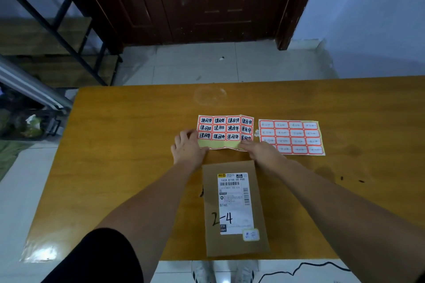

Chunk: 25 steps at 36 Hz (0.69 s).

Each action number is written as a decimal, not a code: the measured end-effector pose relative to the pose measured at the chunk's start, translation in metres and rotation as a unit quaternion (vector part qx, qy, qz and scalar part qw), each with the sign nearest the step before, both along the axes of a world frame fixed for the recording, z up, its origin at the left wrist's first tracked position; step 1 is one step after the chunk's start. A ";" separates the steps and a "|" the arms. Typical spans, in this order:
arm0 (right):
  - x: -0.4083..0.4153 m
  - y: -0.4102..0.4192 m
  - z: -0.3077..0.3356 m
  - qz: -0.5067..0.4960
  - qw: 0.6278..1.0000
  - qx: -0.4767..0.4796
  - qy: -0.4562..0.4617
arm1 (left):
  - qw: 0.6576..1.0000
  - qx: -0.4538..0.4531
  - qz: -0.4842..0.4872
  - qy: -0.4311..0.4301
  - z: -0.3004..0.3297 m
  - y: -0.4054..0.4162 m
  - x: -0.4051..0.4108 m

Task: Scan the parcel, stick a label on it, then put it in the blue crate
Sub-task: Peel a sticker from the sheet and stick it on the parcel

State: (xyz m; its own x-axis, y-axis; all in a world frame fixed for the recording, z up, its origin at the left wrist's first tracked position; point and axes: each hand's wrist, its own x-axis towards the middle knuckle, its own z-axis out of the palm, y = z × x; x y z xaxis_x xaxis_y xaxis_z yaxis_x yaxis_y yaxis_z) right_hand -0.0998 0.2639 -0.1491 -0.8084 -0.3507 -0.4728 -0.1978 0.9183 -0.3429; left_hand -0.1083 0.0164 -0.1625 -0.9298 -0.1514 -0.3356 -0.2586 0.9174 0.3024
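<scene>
Your parcel [235, 209] lies flat on the desk [115, 167] at lower centre of the frame, a brown cardboard mailer with its white shipping label [234, 202] facing up and "2-4" written across it. Just above it in the frame sits the sticker sheet [226, 128] with handwritten red-bordered labels; its bottom row is already stripped to bare yellow backing. A second sheet [292, 136] lies beside it to the right.

Your left hand [187, 147] rests spread on the sheet's lower left corner, fingers flat, pinning it down. Your right hand [257, 148] sits at the lower right edge, fingertips down on the sheet; whether they pinch a sticker you cannot tell from here.

The stickers look thin and limp, so lift one by a corner and peel slowly, keeping the sheet pinned. The mailer looks light, flat and fairly stiff; it should take a label pressed onto bare cardboard well. To carry it, take it by the long edges with thumb on top. The blue crate is not in view.
</scene>
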 end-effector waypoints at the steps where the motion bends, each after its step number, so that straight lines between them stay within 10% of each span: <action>1: 0.001 0.001 0.001 0.001 1.000 -0.005 -0.002 | 1.000 0.019 0.018 0.004 0.000 0.001 0.000; 12: -0.003 -0.001 0.027 -0.119 0.988 -0.090 -0.028 | 0.888 0.356 0.292 -0.002 0.032 0.007 -0.015; 17: -0.014 -0.013 0.067 -0.244 0.952 -0.175 0.055 | 0.853 0.423 0.304 0.026 0.066 0.014 -0.011; 25: -0.007 -0.060 0.134 -0.164 0.926 -0.292 0.176 | 0.801 0.539 0.255 0.053 0.117 0.025 0.008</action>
